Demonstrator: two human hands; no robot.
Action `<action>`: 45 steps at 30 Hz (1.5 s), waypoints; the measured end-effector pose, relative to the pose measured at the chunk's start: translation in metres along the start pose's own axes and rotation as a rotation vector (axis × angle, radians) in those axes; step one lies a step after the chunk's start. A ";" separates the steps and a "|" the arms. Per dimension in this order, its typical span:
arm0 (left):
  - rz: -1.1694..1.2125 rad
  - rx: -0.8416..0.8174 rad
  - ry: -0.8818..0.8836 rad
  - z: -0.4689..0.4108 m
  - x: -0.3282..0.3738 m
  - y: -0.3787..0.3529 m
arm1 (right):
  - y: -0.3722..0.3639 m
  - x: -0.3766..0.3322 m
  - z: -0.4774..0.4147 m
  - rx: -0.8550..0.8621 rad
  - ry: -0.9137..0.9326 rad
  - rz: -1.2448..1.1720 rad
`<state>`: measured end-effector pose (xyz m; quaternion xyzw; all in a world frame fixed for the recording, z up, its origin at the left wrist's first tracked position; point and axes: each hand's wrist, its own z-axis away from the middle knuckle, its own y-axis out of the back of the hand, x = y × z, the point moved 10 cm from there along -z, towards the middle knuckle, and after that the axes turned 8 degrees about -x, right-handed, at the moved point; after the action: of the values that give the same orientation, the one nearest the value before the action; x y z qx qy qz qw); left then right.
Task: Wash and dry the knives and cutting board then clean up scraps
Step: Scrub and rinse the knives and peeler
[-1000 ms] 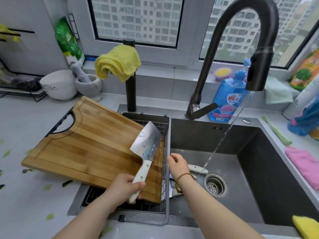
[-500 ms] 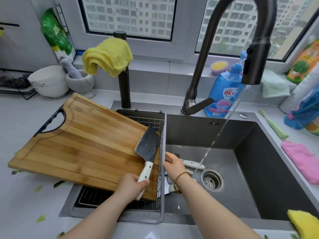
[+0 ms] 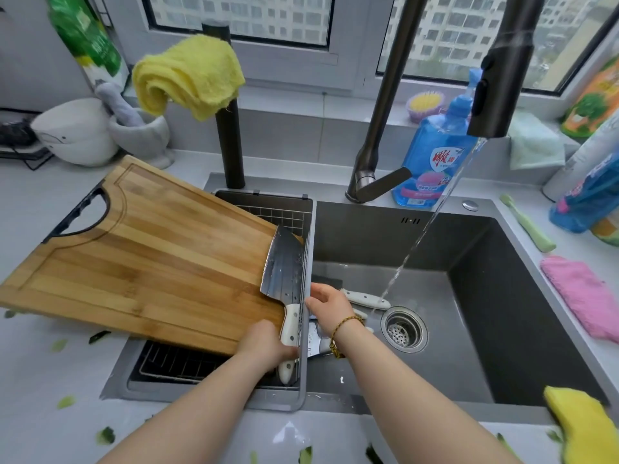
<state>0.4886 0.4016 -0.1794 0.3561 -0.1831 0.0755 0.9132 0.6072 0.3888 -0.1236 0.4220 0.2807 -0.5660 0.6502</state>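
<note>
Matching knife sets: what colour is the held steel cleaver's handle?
The steel cleaver's handle is white; head view.

Two dark-framed windows (image 3: 241, 15) fill 12 o'clock, soft daylight coming through them (tower blocks stand outside). Below them runs a pale sill (image 3: 284, 100) over a grey tiled wall (image 3: 301, 135). A pale counter (image 3: 37, 363) spreads from 9 to 7 o'clock.
</note>
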 end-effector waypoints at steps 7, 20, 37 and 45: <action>0.097 -0.079 0.003 -0.004 -0.002 -0.007 | 0.002 0.004 0.000 -0.012 0.000 0.012; -0.040 0.154 -0.014 0.014 0.011 0.033 | 0.031 0.028 -0.007 0.015 -0.044 0.058; -0.352 0.338 -0.293 -0.029 0.115 0.055 | 0.064 0.110 -0.088 -0.110 -0.384 0.613; -0.385 0.389 -0.348 -0.038 0.114 0.055 | 0.079 0.102 -0.149 -0.018 -0.352 0.890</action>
<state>0.5898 0.4687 -0.1273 0.5595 -0.2481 -0.1272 0.7805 0.7213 0.4673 -0.2634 0.3934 -0.0370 -0.2930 0.8706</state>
